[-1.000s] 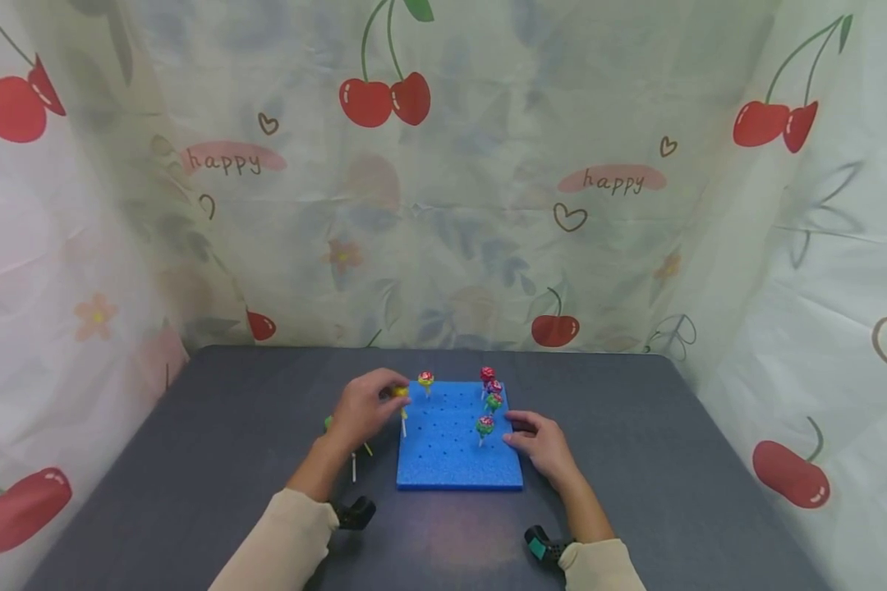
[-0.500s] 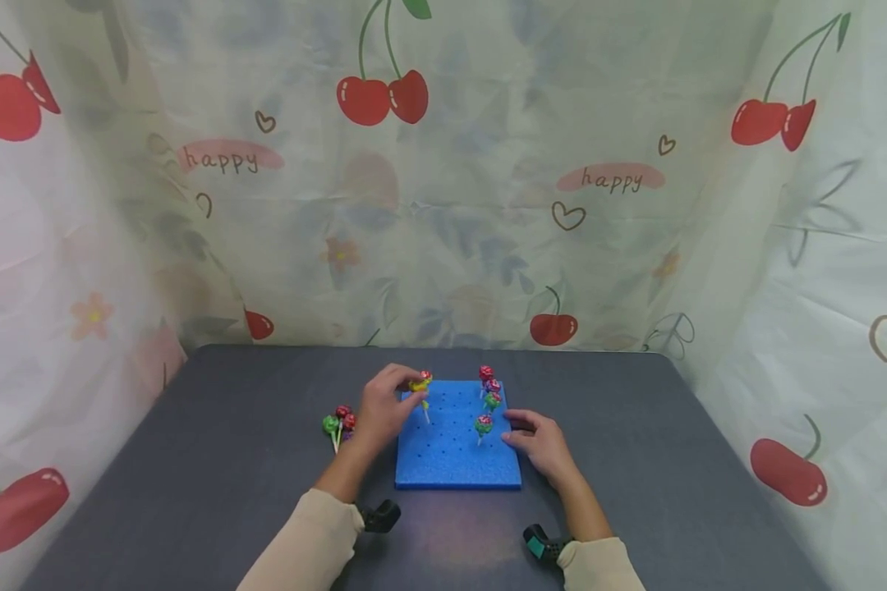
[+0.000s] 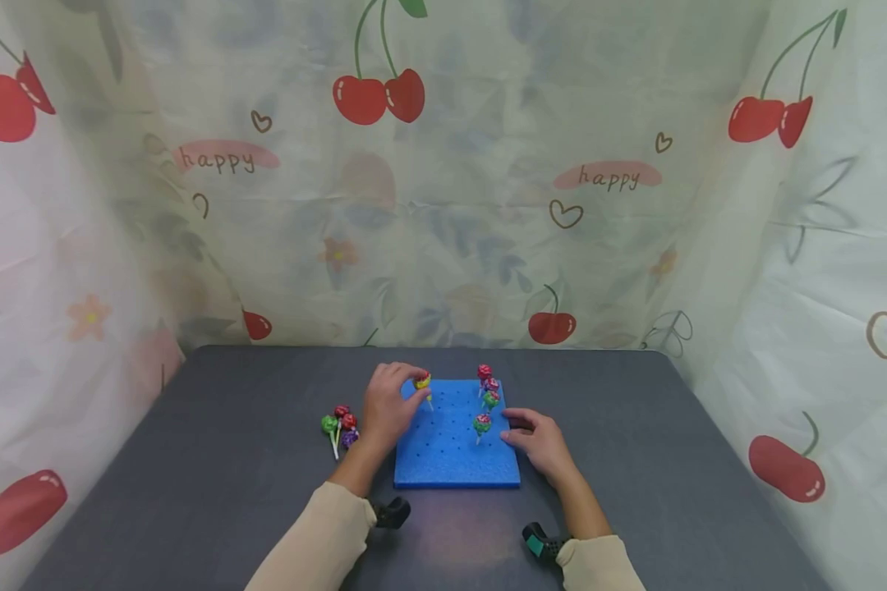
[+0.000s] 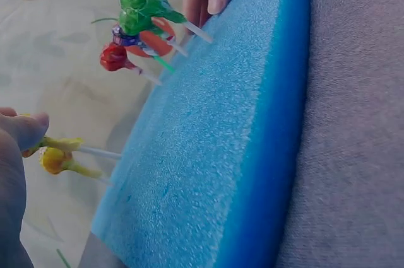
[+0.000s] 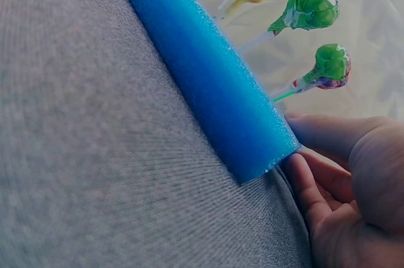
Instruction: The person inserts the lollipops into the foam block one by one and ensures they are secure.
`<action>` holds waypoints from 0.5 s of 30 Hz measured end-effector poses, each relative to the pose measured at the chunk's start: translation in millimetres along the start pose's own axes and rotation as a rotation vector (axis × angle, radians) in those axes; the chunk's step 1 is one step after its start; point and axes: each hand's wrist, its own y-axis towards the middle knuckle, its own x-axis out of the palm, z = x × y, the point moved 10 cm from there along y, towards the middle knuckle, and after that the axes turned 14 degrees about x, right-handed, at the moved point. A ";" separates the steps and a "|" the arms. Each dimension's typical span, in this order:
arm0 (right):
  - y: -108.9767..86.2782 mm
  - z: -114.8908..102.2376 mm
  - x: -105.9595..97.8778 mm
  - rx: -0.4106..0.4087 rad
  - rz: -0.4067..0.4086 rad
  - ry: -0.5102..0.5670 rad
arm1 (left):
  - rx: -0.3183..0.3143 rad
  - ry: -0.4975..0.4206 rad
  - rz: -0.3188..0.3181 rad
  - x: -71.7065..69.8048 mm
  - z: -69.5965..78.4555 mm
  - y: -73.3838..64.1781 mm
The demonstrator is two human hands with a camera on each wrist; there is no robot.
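Observation:
Toward the far left of a blue foam board (image 3: 451, 468) with rows of small holes, my left hand (image 3: 388, 406) pinches a yellow-wrapped lollipop (image 4: 69, 143) by its head. Its stick points down at the board; whether the tip sits in a hole cannot be told. Close beside it stands a second yellow lollipop (image 4: 55, 161). My right hand (image 3: 543, 446) holds the board's right edge, thumb on the upper side and fingers against the side. Along the right stand a red lollipop (image 3: 484, 372), a purple one (image 3: 491, 384) and two green ones, the nearer green lollipop (image 3: 482, 423) apart from the rest.
Left of the board, several loose lollipops lie bunched on the dark grey table (image 3: 214, 468), among them a green lollipop (image 3: 328, 423) and a purple lollipop (image 3: 350, 439). A cherry-print curtain (image 3: 458, 271) hangs behind the table and at both sides.
My left hand has carried the yellow lollipop right and onto the board's far left, uncovering the loose lollipops. My right hand has stayed at the board's edge.

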 end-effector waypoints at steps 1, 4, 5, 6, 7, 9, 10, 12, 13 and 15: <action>-0.1 -0.1 -0.3 0.003 0.000 0.001 | 0.011 0.016 -0.005 1.1 0.5 1.2; -0.2 -0.8 -0.5 0.002 -0.003 0.002 | 0.034 0.068 -0.031 5.0 1.9 4.1; 0.1 -0.2 -0.4 0.009 -0.004 0.004 | 0.039 0.085 -0.043 6.3 2.6 5.1; 0.0 -0.5 -0.5 0.008 -0.005 0.005 | 0.046 0.099 -0.053 7.7 3.1 5.9; 0.1 -0.6 -0.6 0.007 -0.006 0.004 | 0.053 0.111 -0.061 9.0 3.7 6.8; 0.1 -0.7 -0.8 0.003 -0.003 0.000 | 0.071 0.129 -0.069 11.1 4.8 8.6; 0.0 -0.5 -0.7 0.001 -0.003 -0.001 | 0.079 0.136 -0.068 11.6 5.2 9.1; 0.0 -0.5 -0.8 -0.001 -0.002 0.000 | 0.094 0.134 -0.059 12.2 5.5 9.8; 0.1 -0.2 -1.0 0.002 0.000 0.001 | 0.098 0.132 -0.055 12.5 5.6 10.2; 0.3 -0.4 -1.4 -0.001 0.003 0.000 | 0.105 0.133 -0.052 13.3 5.4 10.8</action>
